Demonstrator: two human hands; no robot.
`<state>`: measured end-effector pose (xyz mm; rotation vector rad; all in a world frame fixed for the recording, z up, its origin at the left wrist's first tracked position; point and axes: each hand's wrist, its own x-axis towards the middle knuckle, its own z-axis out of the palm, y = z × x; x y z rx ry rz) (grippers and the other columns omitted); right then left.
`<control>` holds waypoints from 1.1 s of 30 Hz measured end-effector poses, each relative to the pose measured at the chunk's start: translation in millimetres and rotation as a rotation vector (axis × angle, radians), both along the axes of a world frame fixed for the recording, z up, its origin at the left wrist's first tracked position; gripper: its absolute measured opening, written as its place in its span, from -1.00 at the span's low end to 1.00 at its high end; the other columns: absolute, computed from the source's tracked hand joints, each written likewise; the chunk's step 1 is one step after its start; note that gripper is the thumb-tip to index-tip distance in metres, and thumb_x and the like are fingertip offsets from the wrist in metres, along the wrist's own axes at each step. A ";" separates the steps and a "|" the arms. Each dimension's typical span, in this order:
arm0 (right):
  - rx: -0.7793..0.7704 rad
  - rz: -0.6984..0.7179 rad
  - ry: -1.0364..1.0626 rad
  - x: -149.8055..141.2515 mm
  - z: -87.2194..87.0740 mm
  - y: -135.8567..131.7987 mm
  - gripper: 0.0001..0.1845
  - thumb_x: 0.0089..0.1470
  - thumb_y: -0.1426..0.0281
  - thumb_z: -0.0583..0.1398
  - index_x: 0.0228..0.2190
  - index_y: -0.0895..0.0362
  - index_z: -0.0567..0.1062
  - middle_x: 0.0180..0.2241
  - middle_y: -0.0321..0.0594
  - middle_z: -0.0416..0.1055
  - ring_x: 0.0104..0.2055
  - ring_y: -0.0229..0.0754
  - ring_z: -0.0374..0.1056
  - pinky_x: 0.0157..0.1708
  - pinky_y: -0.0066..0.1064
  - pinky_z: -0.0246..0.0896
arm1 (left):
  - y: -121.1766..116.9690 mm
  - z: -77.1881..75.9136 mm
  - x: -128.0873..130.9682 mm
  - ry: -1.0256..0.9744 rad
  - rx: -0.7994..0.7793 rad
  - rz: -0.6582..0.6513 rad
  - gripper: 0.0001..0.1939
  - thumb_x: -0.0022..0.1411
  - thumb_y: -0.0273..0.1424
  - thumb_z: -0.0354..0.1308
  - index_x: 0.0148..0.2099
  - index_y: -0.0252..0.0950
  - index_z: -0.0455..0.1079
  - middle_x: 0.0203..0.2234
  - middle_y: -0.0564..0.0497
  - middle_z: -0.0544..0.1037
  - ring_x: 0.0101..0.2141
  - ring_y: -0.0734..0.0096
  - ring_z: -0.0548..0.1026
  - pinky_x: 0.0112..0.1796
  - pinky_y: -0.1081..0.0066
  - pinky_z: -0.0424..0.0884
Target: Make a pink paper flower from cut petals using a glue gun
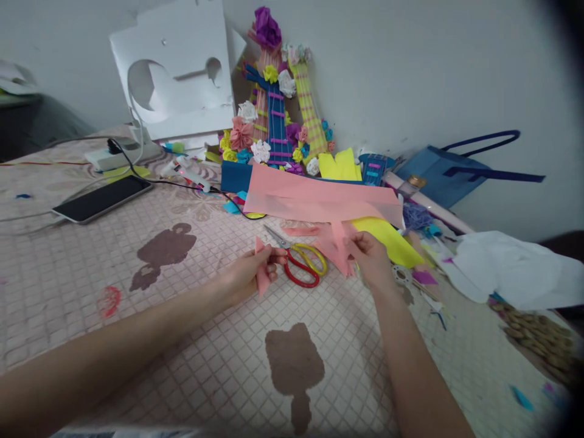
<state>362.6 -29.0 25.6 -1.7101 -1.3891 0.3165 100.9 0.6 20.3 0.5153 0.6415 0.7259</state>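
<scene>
Scrap of pink material sits clamped in the left hand's bent fingers, over the tabletop's middle; the right hand's fingers pinch a pink strip. Scissors lie between. Toward the far edge are a pink sheet and flower-decked guitar shapes.
</scene>
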 end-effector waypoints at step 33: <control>-0.113 0.073 -0.059 15.7 -8.5 3.3 -0.74 -0.14 0.19 0.21 -0.58 0.09 0.31 -0.55 -0.30 0.28 -0.49 -0.22 0.21 -0.47 -0.38 0.13 | -1.0 -11.0 -2.6 0.168 0.230 -0.066 -0.71 -0.05 -0.33 0.37 -0.45 -0.38 0.32 -0.59 0.15 0.22 -0.62 0.70 0.09 -0.61 0.56 -0.02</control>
